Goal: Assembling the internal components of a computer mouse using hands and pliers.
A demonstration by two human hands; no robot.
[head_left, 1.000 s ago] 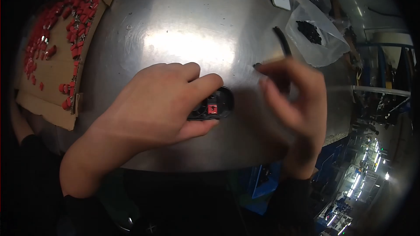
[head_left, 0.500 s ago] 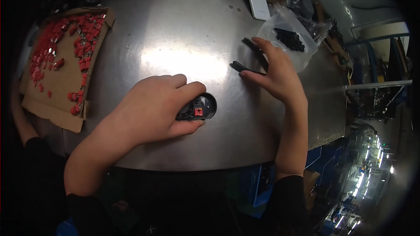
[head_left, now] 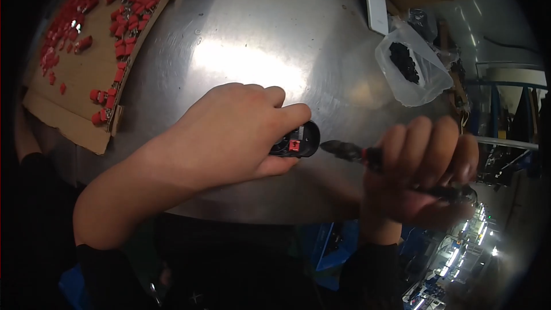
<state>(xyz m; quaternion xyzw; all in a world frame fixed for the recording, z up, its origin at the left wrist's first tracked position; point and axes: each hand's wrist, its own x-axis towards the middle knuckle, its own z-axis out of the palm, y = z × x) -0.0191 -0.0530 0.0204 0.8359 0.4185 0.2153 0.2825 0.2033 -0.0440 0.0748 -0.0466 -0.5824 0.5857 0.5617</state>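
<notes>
My left hand (head_left: pixel 244 132) is closed around a small black plastic housing (head_left: pixel 311 139) with rounded ends, held over the metal table. A red square piece (head_left: pixel 294 145) sits inside the housing, and the palm hides its other end. To the right, my right hand (head_left: pixel 422 166) is wrapped round dark-handled pliers (head_left: pixel 344 150). Their black tip points left at the housing's end, with a narrow gap between. Motion blurs this hand, and its fingers cover most of the handles.
A cardboard tray (head_left: pixel 86 74) of red parts lies at the left. At the far right stand a white phone (head_left: pixel 376 6) and a clear plastic bag (head_left: pixel 427 83) with small black parts (head_left: pixel 404 62). The metal table (head_left: pixel 229 28) curves to a near edge. Another person's arm (head_left: pixel 27 140) shows at far left.
My right hand has come nearer and right from beside the bag; the spread handles are now gripped, tip toward the housing. My left hand and the housing have shifted right in view.
</notes>
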